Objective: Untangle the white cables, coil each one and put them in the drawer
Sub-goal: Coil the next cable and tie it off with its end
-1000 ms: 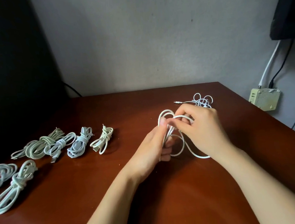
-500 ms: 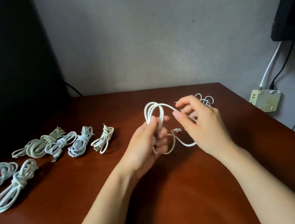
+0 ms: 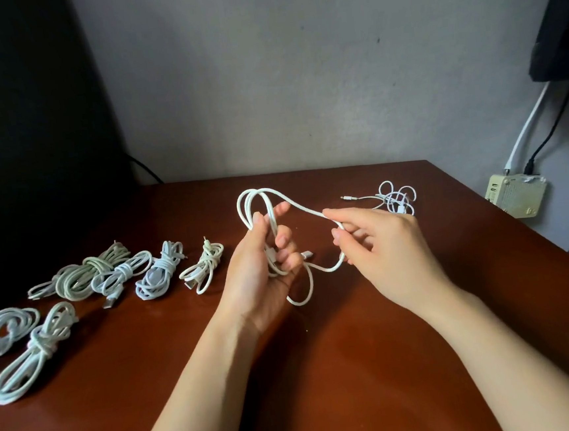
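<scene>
Above the middle of the brown table (image 3: 324, 366), my left hand (image 3: 264, 272) grips a bundle of loops of a white cable (image 3: 254, 197), which stand up over my thumb and hang below my palm. My right hand (image 3: 378, 241) pinches the free strand of that same cable a short way to the right. A small loose tangle of thin white cable (image 3: 395, 197) lies at the table's far right. Several coiled, tied white cables (image 3: 157, 271) lie in rows on the left. No drawer is in view.
A cream power adapter (image 3: 515, 195) with white and black leads sits off the table's right edge against the wall. A dark object fills the left background, and another dark object hangs at the upper right.
My hands have moved apart. The left hand has lifted the loops up and left, and the right hand has drawn a strand out to the right.
</scene>
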Available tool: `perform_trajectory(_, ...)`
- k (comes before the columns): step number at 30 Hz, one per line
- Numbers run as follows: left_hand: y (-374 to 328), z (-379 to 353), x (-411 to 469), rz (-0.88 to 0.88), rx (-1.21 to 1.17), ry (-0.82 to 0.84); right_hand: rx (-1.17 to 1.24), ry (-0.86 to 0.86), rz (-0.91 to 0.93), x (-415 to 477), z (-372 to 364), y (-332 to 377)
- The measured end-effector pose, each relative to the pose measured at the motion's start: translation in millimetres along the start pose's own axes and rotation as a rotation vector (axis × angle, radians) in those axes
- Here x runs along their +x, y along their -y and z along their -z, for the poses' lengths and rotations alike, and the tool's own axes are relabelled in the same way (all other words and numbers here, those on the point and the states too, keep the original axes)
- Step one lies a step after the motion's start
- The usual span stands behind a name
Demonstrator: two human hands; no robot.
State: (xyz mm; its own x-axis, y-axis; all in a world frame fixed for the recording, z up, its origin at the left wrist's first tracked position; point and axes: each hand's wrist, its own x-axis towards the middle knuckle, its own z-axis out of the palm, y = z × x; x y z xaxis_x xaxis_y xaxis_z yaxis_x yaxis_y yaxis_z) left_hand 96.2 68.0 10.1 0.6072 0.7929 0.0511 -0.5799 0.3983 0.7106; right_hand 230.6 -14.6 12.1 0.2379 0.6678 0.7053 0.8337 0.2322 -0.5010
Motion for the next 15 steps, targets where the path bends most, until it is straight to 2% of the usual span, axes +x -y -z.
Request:
perform_trajectory(5,1.2,1.9,-1.3,-0.030,0.119,0.064,0.021,-0.003,-0.006,-2.2,1.1,6.8)
perform_trajectory(10,3.8,2.2,-2.6,-0.063,0.255,0.102,0.005,0.065,-0.004,-3.2,-0.4,7.5)
perform_trajectory(15,4.2,2.4,-2.5,-0.090,0.246,0.115,0.046,0.153,-0.103,-4.4,-2.5,7.2)
